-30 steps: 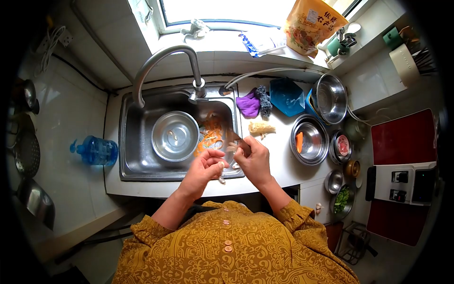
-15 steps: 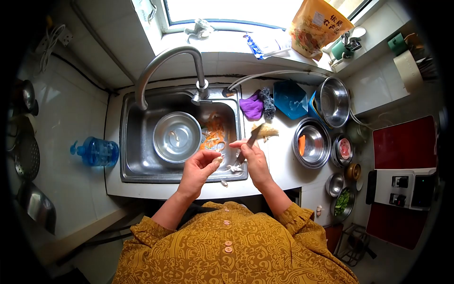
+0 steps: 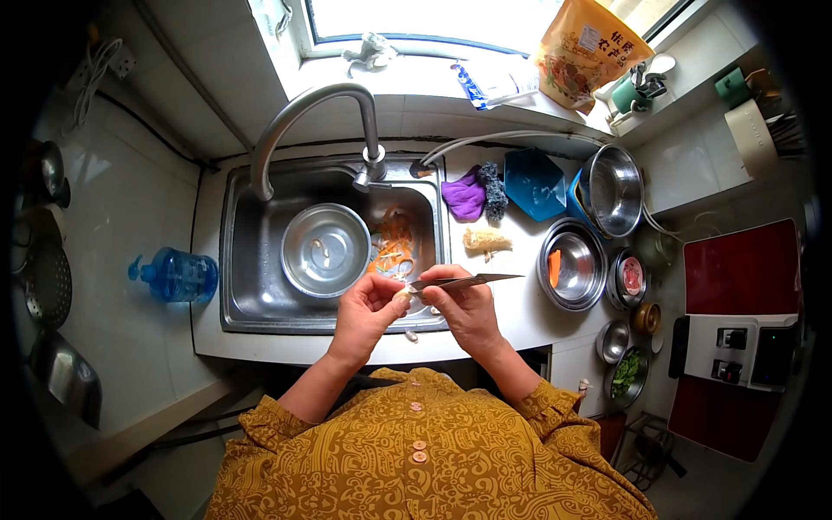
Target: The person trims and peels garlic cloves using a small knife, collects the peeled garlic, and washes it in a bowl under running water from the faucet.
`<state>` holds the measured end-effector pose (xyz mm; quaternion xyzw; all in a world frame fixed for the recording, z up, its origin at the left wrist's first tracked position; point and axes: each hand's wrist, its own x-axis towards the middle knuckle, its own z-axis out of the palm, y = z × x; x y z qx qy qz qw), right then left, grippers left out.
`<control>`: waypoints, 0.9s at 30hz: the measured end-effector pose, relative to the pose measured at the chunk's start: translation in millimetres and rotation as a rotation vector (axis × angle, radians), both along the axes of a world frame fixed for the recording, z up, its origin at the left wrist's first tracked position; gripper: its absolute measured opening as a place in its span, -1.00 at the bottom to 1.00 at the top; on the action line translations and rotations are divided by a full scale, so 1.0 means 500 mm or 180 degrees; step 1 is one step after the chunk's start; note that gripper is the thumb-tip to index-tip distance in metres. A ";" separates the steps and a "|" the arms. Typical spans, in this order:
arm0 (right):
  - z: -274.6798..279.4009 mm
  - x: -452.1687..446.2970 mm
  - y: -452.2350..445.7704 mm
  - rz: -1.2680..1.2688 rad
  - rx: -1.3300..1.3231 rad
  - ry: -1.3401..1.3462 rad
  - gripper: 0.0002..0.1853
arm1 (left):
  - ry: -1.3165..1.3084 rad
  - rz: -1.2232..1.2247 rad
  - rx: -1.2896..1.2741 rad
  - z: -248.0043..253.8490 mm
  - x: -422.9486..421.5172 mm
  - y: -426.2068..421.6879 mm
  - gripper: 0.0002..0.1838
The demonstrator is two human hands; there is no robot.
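Observation:
My left hand (image 3: 368, 314) pinches a small pale garlic clove (image 3: 404, 295) over the front rim of the sink (image 3: 286, 328). Closed around a knife (image 3: 472, 281), my right hand (image 3: 465, 312) is just beside it. One end of the knife touches or nearly touches the clove, while a narrow tapering end sticks out to the right past my fingers. Inside the sink, a metal bowl (image 3: 296, 260) holds a few pale cloves (image 3: 320, 249). Orange and pale peelings (image 3: 395, 247) lie to the bowl's right. Another clove (image 3: 411, 335) rests on the counter in front.
A faucet (image 3: 312, 95) arches over the sink. On the right counter are a purple cloth (image 3: 464, 198), a blue-green container (image 3: 534, 182), a pale brownish piece (image 3: 487, 238) and stacked metal bowls (image 3: 572, 290) with an orange piece inside. A blue bottle (image 3: 180, 276) stands left.
My right hand has turned the knife from upright-slanting to nearly level and brought it to the clove. My left hand stays in about the same place.

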<state>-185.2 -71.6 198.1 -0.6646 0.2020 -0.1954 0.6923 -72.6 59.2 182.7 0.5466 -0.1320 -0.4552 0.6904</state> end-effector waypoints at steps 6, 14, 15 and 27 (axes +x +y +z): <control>0.009 -0.004 -0.005 0.0160 -0.0445 0.0083 -0.81 | -0.0119 -0.0019 -0.0059 -0.007 -0.009 -0.002 -0.83; 0.003 -0.018 -0.014 0.0182 -0.0400 0.0101 -0.83 | 0.0035 -0.0259 0.0032 0.002 -0.016 -0.001 -0.85; 0.003 -0.017 -0.013 0.0177 -0.0518 0.0076 -0.83 | 0.0133 -0.0309 0.0014 0.000 -0.017 0.001 -0.85; -0.073 -0.022 -0.026 -0.0400 0.0523 0.0361 -0.80 | 0.0906 0.0357 0.0002 -0.037 0.035 0.002 -0.85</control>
